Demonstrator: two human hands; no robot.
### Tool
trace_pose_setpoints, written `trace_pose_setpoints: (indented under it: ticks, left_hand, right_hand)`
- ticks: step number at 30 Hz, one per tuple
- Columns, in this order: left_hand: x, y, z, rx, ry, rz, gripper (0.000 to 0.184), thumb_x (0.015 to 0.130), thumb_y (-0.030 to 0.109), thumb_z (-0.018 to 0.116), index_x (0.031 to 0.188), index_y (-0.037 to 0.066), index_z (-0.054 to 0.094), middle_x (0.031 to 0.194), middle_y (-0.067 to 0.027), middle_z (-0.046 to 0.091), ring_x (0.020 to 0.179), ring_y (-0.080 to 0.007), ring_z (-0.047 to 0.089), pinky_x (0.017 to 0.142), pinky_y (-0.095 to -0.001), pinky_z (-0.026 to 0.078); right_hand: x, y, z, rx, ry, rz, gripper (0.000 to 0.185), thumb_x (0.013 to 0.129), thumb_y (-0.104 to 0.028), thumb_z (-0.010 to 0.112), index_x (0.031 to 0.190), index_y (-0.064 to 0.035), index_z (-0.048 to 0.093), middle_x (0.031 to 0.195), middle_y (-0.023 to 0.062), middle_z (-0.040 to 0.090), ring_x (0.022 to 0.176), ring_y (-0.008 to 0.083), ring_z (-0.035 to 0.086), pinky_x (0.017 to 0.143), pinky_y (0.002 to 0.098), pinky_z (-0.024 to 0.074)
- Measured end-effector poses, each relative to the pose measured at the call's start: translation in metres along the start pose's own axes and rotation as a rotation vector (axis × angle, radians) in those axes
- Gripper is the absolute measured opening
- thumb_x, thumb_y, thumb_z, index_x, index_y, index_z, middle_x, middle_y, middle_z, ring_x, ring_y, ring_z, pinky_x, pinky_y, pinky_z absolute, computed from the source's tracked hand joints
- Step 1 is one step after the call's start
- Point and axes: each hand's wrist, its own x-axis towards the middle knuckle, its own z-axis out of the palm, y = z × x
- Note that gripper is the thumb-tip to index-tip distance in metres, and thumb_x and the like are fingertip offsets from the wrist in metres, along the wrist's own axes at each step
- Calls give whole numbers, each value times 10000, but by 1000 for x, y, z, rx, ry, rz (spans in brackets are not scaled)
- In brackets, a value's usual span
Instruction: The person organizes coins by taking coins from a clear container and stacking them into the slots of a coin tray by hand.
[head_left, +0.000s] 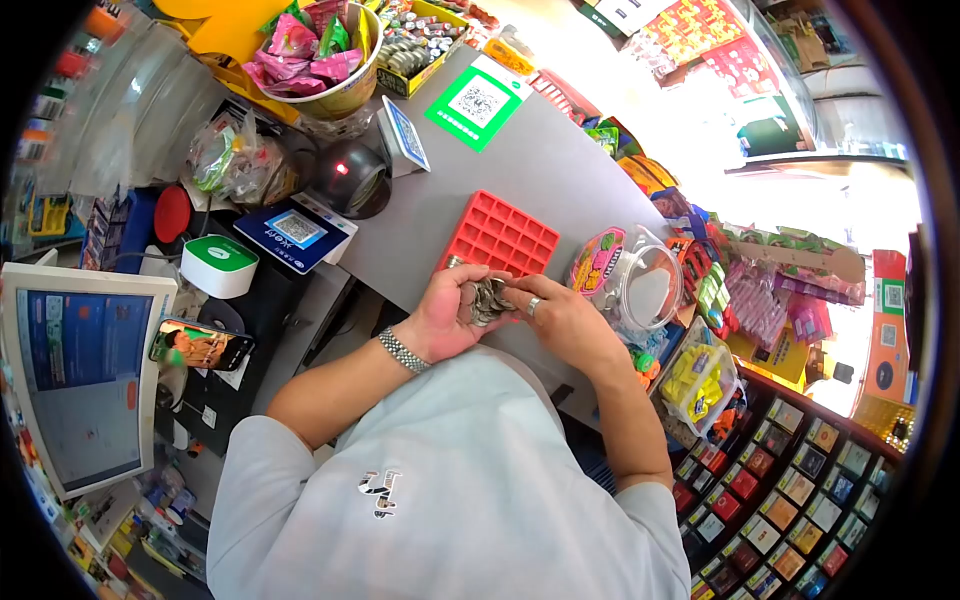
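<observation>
My left hand (447,318), with a metal-band watch at the wrist, is cupped palm up around a pile of silver coins (487,302). Bent over that pile are the fingers of my right hand (562,322), which wears a ring and touches the coins; its fingertips are partly hidden. Just beyond both hands, a red tray (515,228) divided into many square compartments lies on the grey counter (420,215). At the tray's near left corner stands a small stack of coins (455,262).
A clear plastic jar (652,288) stands right of the tray. Further back are a green QR code card (478,102), a black scanner (348,180) and a tub of wrapped sweets (318,85). At left are a monitor (85,375) and a phone (200,345).
</observation>
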Motion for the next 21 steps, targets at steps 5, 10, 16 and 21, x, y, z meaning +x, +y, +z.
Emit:
trace_pose_setpoints:
  ticks: [5, 10, 16, 21]
  left_hand:
    - [-3, -2, 2, -4, 14, -47, 325, 1034, 251, 490, 1145, 19, 690, 1150, -132, 734, 1085, -270, 699, 994, -473, 558]
    - [-8, 7, -4, -98, -68, 74, 337, 1038, 215, 478, 1159, -38, 665, 1241, -203, 698, 1217, -346, 655, 1099, -510, 518]
    - [-25, 40, -37, -292, -109, 231, 295, 1040, 190, 499, 1132, -49, 645, 1321, -228, 648, 1366, -408, 541, 1176, -528, 457]
    - [-31, 48, -41, -337, -133, 289, 266, 1043, 180, 503, 1124, -33, 640, 1327, -228, 638, 1390, -402, 519, 1193, -528, 441]
  right_hand:
    - [-5, 2, 8, 27, 34, 119, 264, 939, -133, 703, 1180, -32, 668, 1041, 135, 654, 908, 317, 704, 787, 412, 588]
    - [-19, 5, 36, 226, 317, 241, 258, 882, -97, 769, 1112, -23, 677, 958, 133, 661, 804, 282, 713, 706, 389, 596]
    - [-23, 22, 75, 238, 396, 373, 208, 903, -97, 752, 1068, -2, 668, 973, 141, 671, 786, 297, 717, 686, 398, 590]
    - [-12, 34, 82, 178, 333, 347, 201, 950, -132, 715, 1098, -5, 669, 997, 167, 668, 849, 377, 693, 723, 458, 572]
